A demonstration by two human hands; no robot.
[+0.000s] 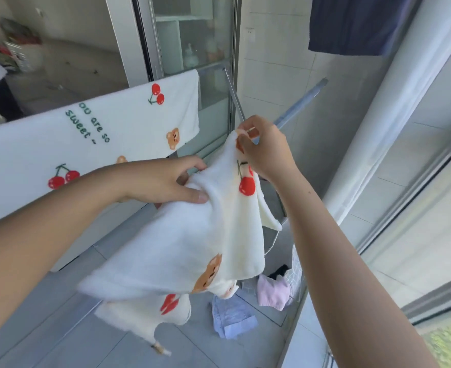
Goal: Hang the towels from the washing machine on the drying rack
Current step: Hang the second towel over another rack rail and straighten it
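Bottom right at about 5 o'clock there's a mesh laundry basket (296, 272) with a pink cloth (273, 294) spilling out, and a pale blue garment (231, 316) lies on the grey tiled floor (46, 314) beside it. Both hands are grasping a fluffy white towel (192, 243) printed with cherries and bears: left hand (166, 181) bunches the edge, right hand (265, 147) pinches a corner up by the metal rack bar (301, 102). A matching hung towel (99, 134) drapes flat at 10 o'clock, in front of the glass sliding door (192, 35).
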